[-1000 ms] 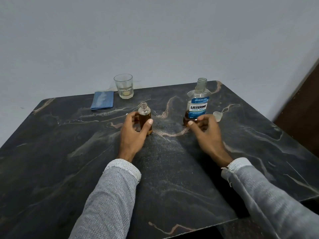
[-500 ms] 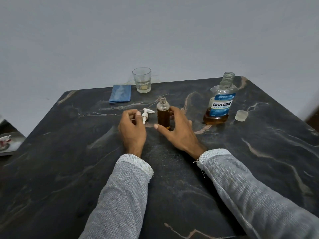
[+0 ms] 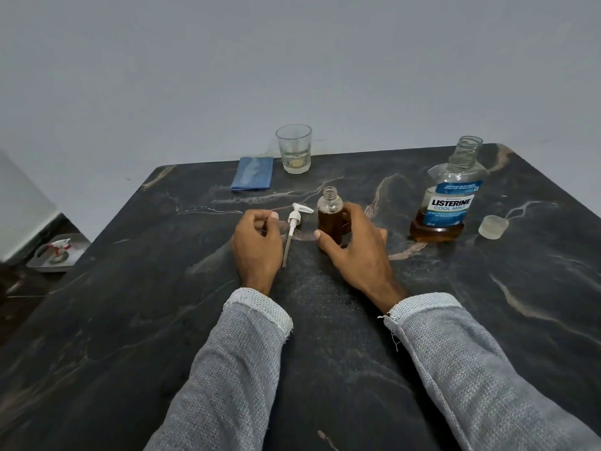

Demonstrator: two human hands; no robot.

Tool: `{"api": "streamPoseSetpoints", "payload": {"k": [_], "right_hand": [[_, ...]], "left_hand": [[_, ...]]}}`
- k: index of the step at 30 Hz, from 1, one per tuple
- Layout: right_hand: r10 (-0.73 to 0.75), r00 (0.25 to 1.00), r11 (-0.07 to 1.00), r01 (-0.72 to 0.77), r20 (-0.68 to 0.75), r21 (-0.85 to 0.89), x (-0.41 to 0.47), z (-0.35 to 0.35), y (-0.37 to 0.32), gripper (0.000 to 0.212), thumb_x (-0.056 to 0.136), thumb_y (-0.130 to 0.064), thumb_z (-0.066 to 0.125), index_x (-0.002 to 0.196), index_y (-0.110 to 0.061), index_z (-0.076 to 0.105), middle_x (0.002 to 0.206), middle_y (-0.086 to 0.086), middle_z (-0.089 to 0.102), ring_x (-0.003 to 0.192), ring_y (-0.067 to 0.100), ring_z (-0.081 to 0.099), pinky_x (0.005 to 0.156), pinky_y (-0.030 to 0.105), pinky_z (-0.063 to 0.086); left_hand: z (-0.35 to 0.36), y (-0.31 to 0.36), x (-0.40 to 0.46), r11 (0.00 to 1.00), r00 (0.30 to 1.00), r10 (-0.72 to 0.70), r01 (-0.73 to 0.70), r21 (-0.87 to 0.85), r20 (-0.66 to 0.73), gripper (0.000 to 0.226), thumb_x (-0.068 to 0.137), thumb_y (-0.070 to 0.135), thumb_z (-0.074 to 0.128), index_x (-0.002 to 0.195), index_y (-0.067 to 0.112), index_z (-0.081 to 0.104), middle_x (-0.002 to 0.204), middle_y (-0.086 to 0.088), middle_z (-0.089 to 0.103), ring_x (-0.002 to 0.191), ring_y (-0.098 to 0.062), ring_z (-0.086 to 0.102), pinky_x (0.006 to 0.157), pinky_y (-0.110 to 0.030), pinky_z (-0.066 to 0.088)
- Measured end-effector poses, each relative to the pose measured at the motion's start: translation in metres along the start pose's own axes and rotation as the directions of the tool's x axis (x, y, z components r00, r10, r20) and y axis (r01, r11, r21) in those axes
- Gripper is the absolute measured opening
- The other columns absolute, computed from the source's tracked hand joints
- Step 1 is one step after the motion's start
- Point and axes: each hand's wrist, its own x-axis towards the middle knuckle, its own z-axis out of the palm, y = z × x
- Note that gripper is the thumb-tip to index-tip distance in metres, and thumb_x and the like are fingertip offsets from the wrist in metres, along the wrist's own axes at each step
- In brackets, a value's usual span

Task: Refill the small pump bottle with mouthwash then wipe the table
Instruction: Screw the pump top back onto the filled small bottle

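Far left, off the dark marble-patterned worktop [image 3: 130, 320], a small grey tray [image 3: 55, 255] sits low on the floor side with something white and red on it, too small to make out. At the back of the worktop there's a folded blue cloth [image 3: 252, 173], and just beside it a clear drinking glass [image 3: 294, 148] standing upright. Now the left hand [image 3: 257, 245]: fingers curled, its grip closed on the white pump head [image 3: 296, 216], whose long dip tube slants down toward the wrist. Right next to it, the small clear pump bottle [image 3: 330, 216] stands upright with its neck open, filled nearly to the shoulder with amber liquid. The right hand [image 3: 354, 249] has it, thumb in front and fingers wrapped round the far side, a firm grip on the body. Further right, well apart, stands the large clear mouthwash bottle with a blue label [image 3: 450, 193], uncapped, with a shallow layer of amber liquid at the bottom. Just beside it lies its clear plastic cap [image 3: 493, 226].
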Motion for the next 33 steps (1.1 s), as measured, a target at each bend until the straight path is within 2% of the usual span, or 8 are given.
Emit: {"api": "streamPoseSetpoints", "payload": {"k": [8, 10, 13, 17, 19, 23, 27, 33], "right_hand": [[0.0, 1.0, 1.0, 0.0, 0.026, 0.015, -0.003, -0.001, -0.002, 0.059, 0.077, -0.054, 0.063, 0.126, -0.03, 0.042, 0.117, -0.013, 0.058, 0.105, 0.005, 0.054, 0.089, 0.028, 0.02], [-0.005, 1.0, 1.0, 0.004, 0.022, 0.013, -0.003, -0.002, -0.003, 0.058, 0.076, -0.054, 0.063, 0.126, -0.031, 0.042, 0.115, -0.013, 0.059, 0.104, 0.005, 0.054, 0.088, 0.028, 0.02], [0.0, 1.0, 1.0, 0.0, 0.018, 0.01, -0.003, -0.002, -0.003, 0.058, 0.077, -0.052, 0.065, 0.125, -0.03, 0.043, 0.115, -0.012, 0.06, 0.103, 0.007, 0.055, 0.09, 0.029, 0.022], [0.006, 1.0, 1.0, -0.007, 0.027, 0.005, -0.003, -0.003, -0.003, 0.059, 0.077, -0.052, 0.066, 0.126, -0.029, 0.043, 0.116, -0.011, 0.06, 0.105, 0.009, 0.055, 0.091, 0.029, 0.022], [0.011, 0.999, 1.0, -0.011, 0.032, 0.002, -0.003, -0.003, -0.003, 0.059, 0.076, -0.052, 0.066, 0.126, -0.029, 0.043, 0.117, -0.011, 0.059, 0.106, 0.008, 0.054, 0.09, 0.029, 0.022], [-0.001, 0.999, 1.0, 0.001, 0.042, 0.012, -0.003, -0.004, -0.003, 0.057, 0.078, -0.051, 0.065, 0.126, -0.03, 0.043, 0.118, -0.011, 0.058, 0.107, 0.008, 0.053, 0.092, 0.031, 0.023], [0.008, 0.998, 1.0, -0.009, 0.064, 0.02, -0.003, -0.005, -0.002, 0.057, 0.079, -0.052, 0.066, 0.127, -0.031, 0.042, 0.12, -0.01, 0.058, 0.109, 0.008, 0.053, 0.095, 0.031, 0.024], [0.014, 0.997, 0.999, -0.016, 0.081, 0.029, -0.004, -0.007, -0.004, 0.056, 0.079, -0.052, 0.065, 0.126, -0.034, 0.041, 0.12, -0.012, 0.057, 0.11, 0.007, 0.052, 0.093, 0.029, 0.02]], "left_hand": [[0.009, 0.013, 0.031, 0.95, 0.95, -0.093, -0.005, 0.312, 0.298, 0.028, 0.085, 0.05, 0.061, 0.093, 0.023, 0.067, 0.096, 0.005, 0.069, 0.093, -0.016, 0.064, 0.087, -0.039, 0.053], [0.016, 0.017, 0.035, 0.909, 0.93, -0.1, -0.058, 0.412, 0.353, 0.035, 0.083, 0.055, 0.061, 0.092, 0.022, 0.068, 0.09, 0.006, 0.068, 0.086, -0.014, 0.062, 0.082, -0.035, 0.051], [0.024, 0.023, 0.036, 0.872, 0.914, -0.086, -0.123, 0.474, 0.397, 0.035, 0.082, 0.053, 0.066, 0.079, 0.018, 0.069, 0.072, 0.007, 0.059, 0.067, -0.012, 0.055, 0.068, -0.03, 0.043], [0.029, 0.029, 0.037, 0.84, 0.895, -0.109, -0.149, 0.521, 0.432, 0.023, 0.084, 0.04, 0.069, 0.085, 0.017, 0.074, 0.084, 0.0, 0.069, 0.08, -0.018, 0.062, 0.071, -0.032, 0.048], [0.026, 0.03, 0.039, 0.898, 0.893, -0.104, -0.105, 0.427, 0.439, 0.017, 0.084, 0.033, 0.071, 0.085, 0.016, 0.075, 0.087, -0.001, 0.073, 0.084, -0.018, 0.066, 0.077, -0.033, 0.053], [0.005, 0.05, 0.05, 0.994, 0.919, -0.078, 0.1, -0.035, 0.387, 0.021, 0.082, 0.024, 0.074, 0.098, 0.012, 0.069, 0.096, -0.005, 0.071, 0.09, -0.021, 0.068, 0.082, -0.035, 0.057], [-0.016, 0.09, 0.058, 0.929, 0.949, 0.032, 0.088, -0.36, 0.314, 0.022, 0.083, 0.024, 0.074, 0.102, 0.015, 0.067, 0.096, -0.004, 0.071, 0.085, -0.014, 0.067, 0.067, -0.019, 0.054], [-0.015, 0.127, 0.047, 0.809, 0.942, 0.142, 0.066, -0.583, 0.304, 0.016, 0.084, 0.016, 0.073, 0.099, 0.015, 0.067, 0.094, -0.004, 0.072, 0.082, -0.012, 0.069, 0.079, -0.029, 0.058]]}}
